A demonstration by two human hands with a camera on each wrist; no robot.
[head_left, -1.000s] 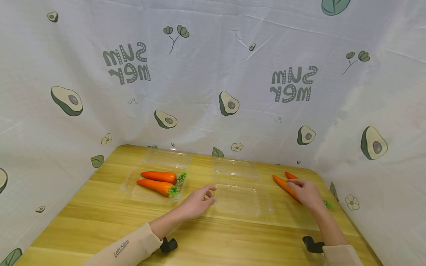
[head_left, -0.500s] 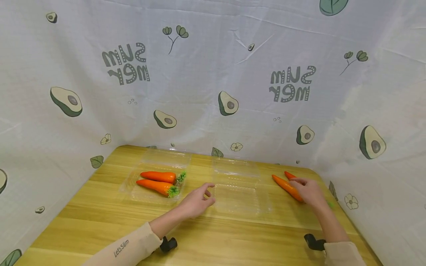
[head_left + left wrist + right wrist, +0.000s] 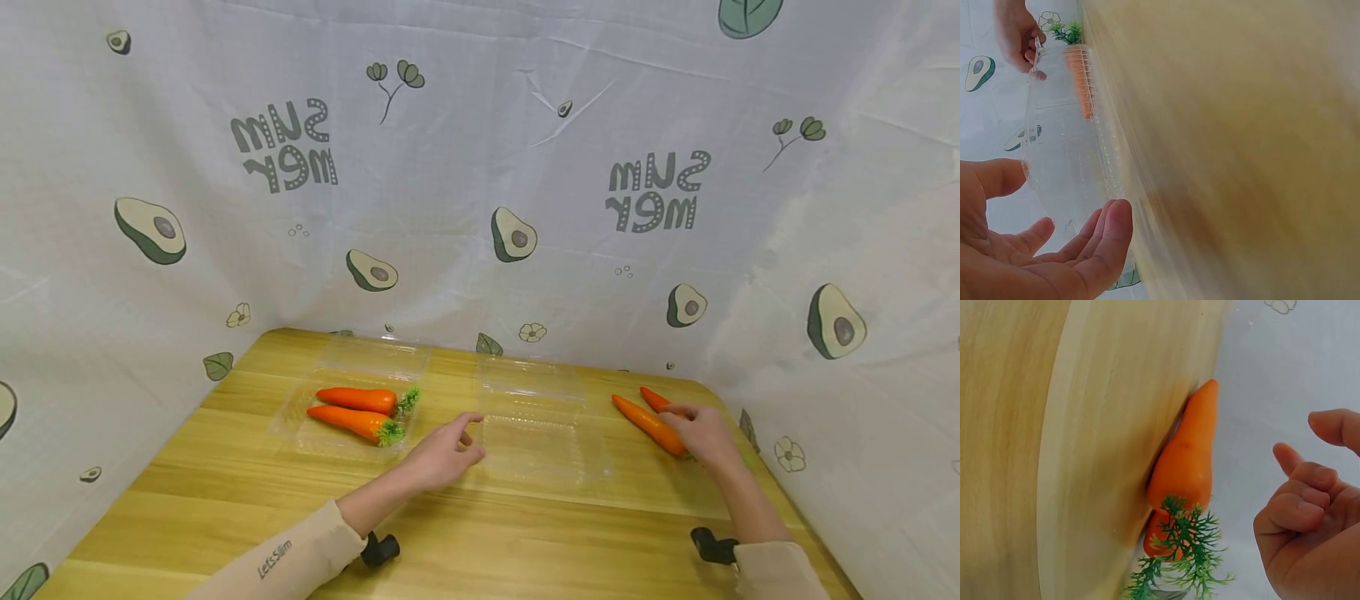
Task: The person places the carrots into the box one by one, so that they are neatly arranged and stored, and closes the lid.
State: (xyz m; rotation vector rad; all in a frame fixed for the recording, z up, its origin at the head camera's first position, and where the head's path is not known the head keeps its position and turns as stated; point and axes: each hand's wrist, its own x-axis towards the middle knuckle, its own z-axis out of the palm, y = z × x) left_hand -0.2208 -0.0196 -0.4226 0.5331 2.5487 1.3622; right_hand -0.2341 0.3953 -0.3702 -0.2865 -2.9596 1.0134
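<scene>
Your left hand (image 3: 444, 457) is relaxed, fingers slightly bent and holding nothing, at the left edge of the right clear container (image 3: 532, 450); contact cannot be confirmed. Your right hand (image 3: 701, 433) grips nothing, thumb and forefinger apart, near two carrots (image 3: 648, 425) on the table (image 3: 525, 542), right of that container. Two other carrots (image 3: 348, 418) lie in the left clear container (image 3: 337, 442).

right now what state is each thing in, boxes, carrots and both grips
left carrots: lying side by side in left box
left box: open
right box: open, no carrots inside
right carrots: lying on table
left grip: fingers relaxed, beside right box, contact unclear
right grip: above right carrots, holding nothing
</scene>
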